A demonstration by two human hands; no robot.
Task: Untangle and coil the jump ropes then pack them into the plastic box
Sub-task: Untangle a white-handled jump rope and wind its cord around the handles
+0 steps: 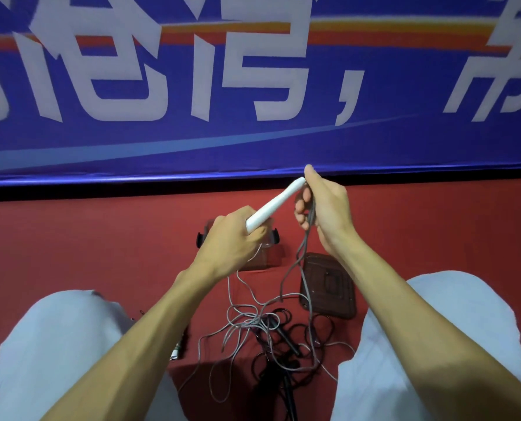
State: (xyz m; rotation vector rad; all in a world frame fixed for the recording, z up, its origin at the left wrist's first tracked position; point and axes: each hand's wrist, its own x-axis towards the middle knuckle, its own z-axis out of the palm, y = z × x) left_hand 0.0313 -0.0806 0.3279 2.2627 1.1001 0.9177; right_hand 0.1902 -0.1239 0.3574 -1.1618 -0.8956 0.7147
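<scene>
Blue banner (374, 141), red floor (71, 238), left hand (228, 238) hiding box (266, 258)

Lighting even, moderately bright, diffuse. Soft shadows lie on the red floor (71, 238) below the blue banner (168, 138) — its lettering slightly blurred, its lower edge bowed by wide-angle distortion.

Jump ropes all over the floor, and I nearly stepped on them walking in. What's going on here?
A seated person is sorting them out. The left hand grips a white handle, while the right hand holds strands of the gray rope by the handle's far end. The rest lies tangled with a black rope between the knees. The plastic box sits beyond the left hand, its lid beside it.
</scene>
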